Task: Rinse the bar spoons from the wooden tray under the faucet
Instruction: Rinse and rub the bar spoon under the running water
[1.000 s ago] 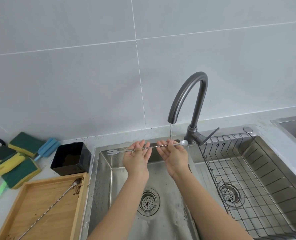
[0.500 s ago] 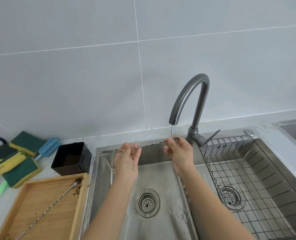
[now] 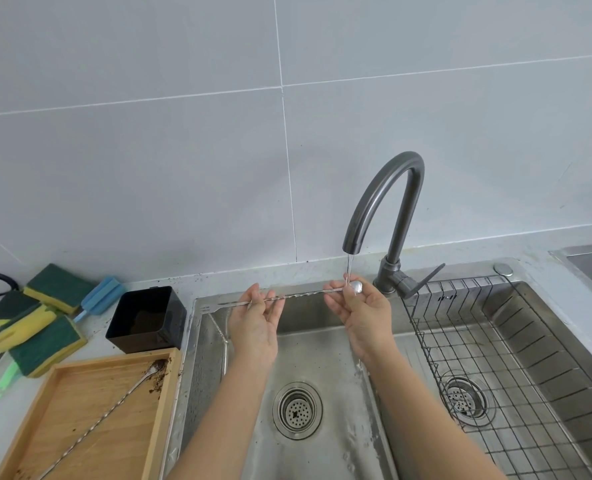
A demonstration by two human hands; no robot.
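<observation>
A twisted bar spoon [image 3: 298, 296] is held level over the left basin of the steel sink [image 3: 322, 358], just under the dark curved faucet [image 3: 384, 202]. The left hand [image 3: 255, 322] is pinched on the stem near its forked end, which juts out to the left; the right hand [image 3: 363, 311] is closed on the stem beside the bowl. A thin stream of water [image 3: 348, 271] is seen falling onto the bowl end, where the fingertips partly cover it, so the exact point of contact cannot be made out. Both forearms are cut off by the near edge.

A second bar spoon [image 3: 107, 410] is laid slantwise in the wooden tray [image 3: 166, 386] at the near left, its bowl among dark crumbs at the far corner and its lower end cut off by the frame. A black container [image 3: 145, 318] is set just beyond the tray. Green-and-yellow sponges [image 3: 35, 327] are stacked at the far left, partly hiding each other. A wire rack [image 3: 495, 341] is seated in the right basin.
</observation>
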